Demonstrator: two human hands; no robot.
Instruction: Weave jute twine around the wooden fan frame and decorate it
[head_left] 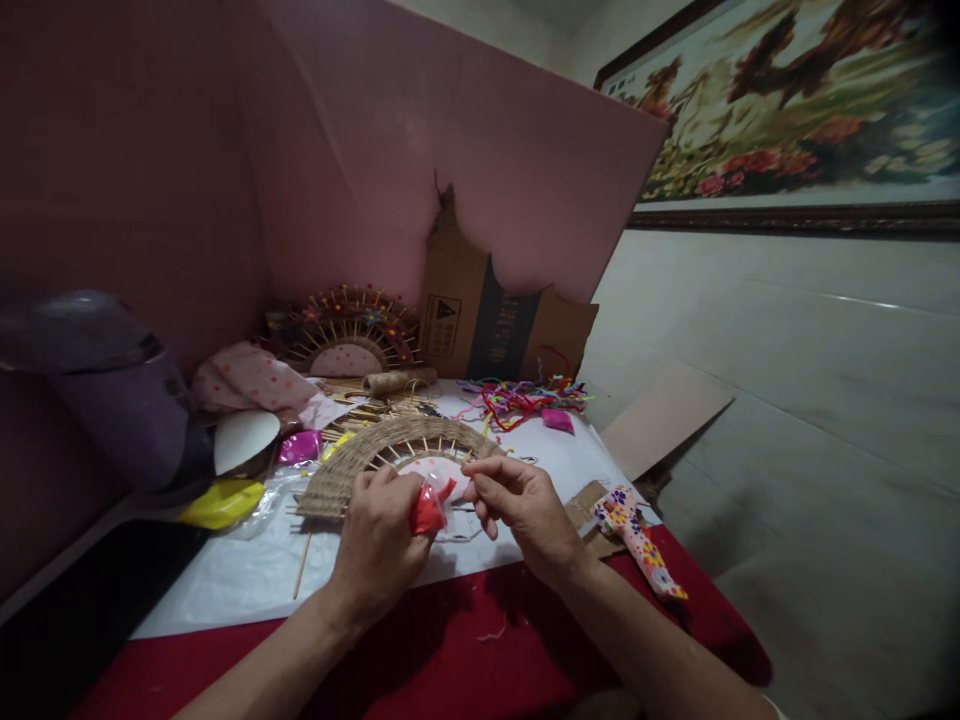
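Note:
My left hand point(379, 540) is closed around a small red plastic packet point(429, 508) just in front of a half-round woven jute piece with wooden sticks point(390, 452). My right hand point(525, 505) pinches its thumb and forefinger together near the packet's top; what it pinches is too small to make out. Both hands hover over a white sheet point(247, 575) on a red cloth point(465, 650).
A finished decorated half-round piece point(349, 330) leans at the back by a cardboard box point(487, 320). Coloured threads point(525, 398), a jute spool point(394, 381), pink and yellow packets point(300, 446), a flowered tool point(637, 540) and a purple appliance point(112, 390) surround the work.

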